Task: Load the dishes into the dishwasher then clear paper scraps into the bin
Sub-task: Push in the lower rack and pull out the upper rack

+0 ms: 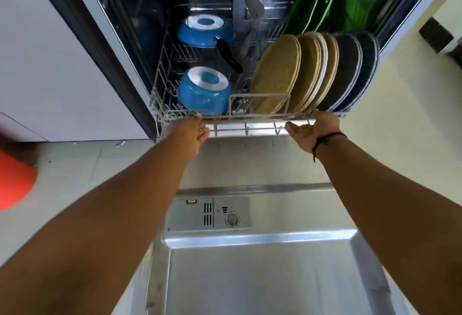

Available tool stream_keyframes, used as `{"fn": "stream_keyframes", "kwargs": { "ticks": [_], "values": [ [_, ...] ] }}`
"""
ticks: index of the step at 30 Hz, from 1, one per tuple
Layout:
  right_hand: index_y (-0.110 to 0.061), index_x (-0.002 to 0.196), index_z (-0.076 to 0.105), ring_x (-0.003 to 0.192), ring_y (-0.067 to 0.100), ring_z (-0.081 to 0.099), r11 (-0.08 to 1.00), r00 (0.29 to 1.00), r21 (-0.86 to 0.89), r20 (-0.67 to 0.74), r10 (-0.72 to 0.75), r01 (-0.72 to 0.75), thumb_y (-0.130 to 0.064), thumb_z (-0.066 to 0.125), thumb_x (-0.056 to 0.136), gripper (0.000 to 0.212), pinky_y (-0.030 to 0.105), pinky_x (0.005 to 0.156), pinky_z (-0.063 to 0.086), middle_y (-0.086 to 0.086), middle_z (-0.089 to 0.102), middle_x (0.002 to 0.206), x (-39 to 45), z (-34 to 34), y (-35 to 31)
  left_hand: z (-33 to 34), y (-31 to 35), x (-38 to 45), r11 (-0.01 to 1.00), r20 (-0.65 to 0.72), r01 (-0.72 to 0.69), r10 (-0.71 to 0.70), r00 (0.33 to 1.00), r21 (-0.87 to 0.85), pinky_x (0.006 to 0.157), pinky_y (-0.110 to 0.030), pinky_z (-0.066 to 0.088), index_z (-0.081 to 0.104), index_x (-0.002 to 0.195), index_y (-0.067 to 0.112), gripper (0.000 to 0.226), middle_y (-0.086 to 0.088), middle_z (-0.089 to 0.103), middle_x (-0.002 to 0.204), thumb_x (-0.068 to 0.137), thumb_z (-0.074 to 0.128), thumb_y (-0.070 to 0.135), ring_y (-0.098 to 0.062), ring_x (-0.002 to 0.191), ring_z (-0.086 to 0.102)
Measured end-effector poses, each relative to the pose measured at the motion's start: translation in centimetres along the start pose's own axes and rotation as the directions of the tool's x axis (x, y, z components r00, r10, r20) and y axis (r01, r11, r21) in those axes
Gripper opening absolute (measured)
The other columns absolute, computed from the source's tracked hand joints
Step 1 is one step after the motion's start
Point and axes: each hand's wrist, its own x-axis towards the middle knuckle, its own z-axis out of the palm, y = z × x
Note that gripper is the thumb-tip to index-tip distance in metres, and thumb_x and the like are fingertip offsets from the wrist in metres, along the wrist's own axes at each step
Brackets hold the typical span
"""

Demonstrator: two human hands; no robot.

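- lower rack (250,117): sits mostly inside the dishwasher, loaded with plates (310,72) and blue pans (203,89).
- left hand (197,128) and right hand (312,131) both curl around the front rail.
- handling: likely heavy, rigid wire, fragile load; hold the rail evenly at both ends.

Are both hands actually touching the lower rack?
Touching. In the head view the left hand grips the front rim of the lower rack, and the right hand holds the same rim with fingers hooked over it.
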Motion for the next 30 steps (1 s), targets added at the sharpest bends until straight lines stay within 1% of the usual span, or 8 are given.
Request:
{"fn": "stream_keyframes", "kwargs": {
  "ticks": [4, 8, 13, 22, 24, 26, 28, 30],
  "values": [
    [-0.016, 0.136, 0.046, 0.111, 0.038, 0.059, 0.999, 0.999, -0.037, 0.033, -0.004, 0.006, -0.032, 0.035, 0.101, 0.040, 0.047, 0.083, 0.055, 0.019, 0.051, 0.137, 1.5, 1.5, -1.2, 0.8, 1.8, 2.3, 0.993, 0.094, -0.118, 0.120, 0.988, -0.029, 0.071, -0.032, 0.056, 0.055, 0.119, 0.002, 0.023, -0.012, 0.062, 0.089, 0.096, 0.051, 0.005, -0.022, 0.082, 0.063],
    [-0.013, 0.133, 0.051, 0.124, 0.036, 0.051, 0.982, 0.991, -0.179, 0.127, -0.044, 0.066, -0.034, 0.032, 0.099, 0.044, 0.047, 0.095, 0.044, 0.017, 0.049, 0.141, 2.9, 3.0, -2.6, 1.3, 2.1, 3.5, 0.982, 0.211, -0.185, 0.190, 0.959, -0.041, 0.080, -0.033, 0.048, 0.057, 0.104, 0.006, 0.010, -0.009, 0.056, 0.088, 0.094, 0.056, 0.008, -0.016, 0.078, 0.057],
    [-0.021, 0.142, 0.042, 0.140, 0.038, 0.030, 0.939, 0.988, -0.324, 0.132, -0.074, 0.114, -0.034, 0.039, 0.097, 0.047, 0.054, 0.110, 0.030, 0.009, 0.030, 0.155, 2.4, 3.3, -4.6, 0.2, 3.2, 3.8, 0.932, 0.233, -0.296, 0.247, 0.941, 0.210, 0.073, -0.029, 0.044, 0.056, 0.103, 0.012, 0.014, 0.001, 0.056, 0.089, 0.090, 0.060, 0.010, -0.014, 0.091, 0.054],
    [-0.022, 0.140, 0.041, 0.118, 0.034, 0.048, 0.836, 0.997, -0.544, -0.059, 0.044, -0.069, -0.049, 0.053, 0.090, 0.058, 0.043, 0.093, 0.041, 0.009, 0.042, 0.130, -7.1, -3.0, 0.8, -5.9, 0.4, -6.0, 0.807, 0.220, -0.292, 0.204, 0.954, 0.514, 0.109, -0.045, 0.036, 0.051, 0.132, 0.009, 0.048, -0.016, 0.048, 0.141, 0.095, 0.053, 0.038, -0.032, 0.133, 0.042],
    [-0.022, 0.132, 0.049, 0.089, 0.031, 0.053, 0.769, 0.985, -0.617, -0.116, 0.125, -0.170, -0.050, 0.052, 0.091, 0.049, 0.038, 0.080, 0.044, 0.015, 0.044, 0.118, -12.4, -4.5, 2.2, -8.4, -1.5, -11.1, 0.692, 0.243, -0.259, 0.123, 0.962, 0.674, 0.103, -0.040, 0.041, 0.052, 0.130, 0.004, 0.059, -0.017, 0.054, 0.133, 0.094, 0.050, 0.050, -0.033, 0.125, 0.050],
    [-0.014, 0.134, 0.051, 0.106, 0.043, 0.055, 0.649, 0.975, -0.727, -0.162, 0.154, -0.224, -0.050, 0.054, 0.091, 0.056, 0.046, 0.093, 0.045, 0.027, 0.049, 0.130, -18.0, -6.6, 3.2, -11.3, -3.7, -16.9, 0.553, 0.257, -0.224, 0.017, 0.966, 0.803, 0.100, -0.033, 0.040, 0.047, 0.135, 0.001, 0.105, -0.019, 0.053, 0.135, 0.071, 0.045, 0.084, -0.030, 0.124, 0.052],
    [-0.005, 0.135, 0.048, 0.123, 0.040, 0.050, 0.451, 0.976, -0.866, -0.184, 0.117, -0.217, -0.069, 0.063, 0.071, 0.091, 0.045, 0.101, 0.041, 0.025, 0.050, 0.136, -25.3, -7.3, 2.9, -14.6, -4.8, -22.7, 0.371, 0.260, -0.210, -0.089, 0.961, 0.905, 0.106, -0.021, 0.031, 0.039, 0.145, 0.021, 0.132, -0.005, 0.045, 0.147, 0.043, 0.021, 0.103, -0.017, 0.131, 0.047],
    [-0.006, 0.141, 0.039, 0.125, 0.029, 0.050, 0.206, 0.986, -0.965, -0.154, 0.065, -0.164, -0.092, 0.060, 0.030, 0.142, 0.034, 0.101, 0.038, 0.017, 0.052, 0.137, -31.5, -8.8, 2.8, -17.1, -4.0, -30.2, 0.248, 0.296, -0.248, -0.176, 0.939, 0.936, 0.110, -0.021, 0.030, 0.027, 0.142, 0.043, 0.118, 0.008, 0.035, 0.152, 0.042, 0.018, 0.105, -0.011, 0.133, 0.044]
  ]
}}
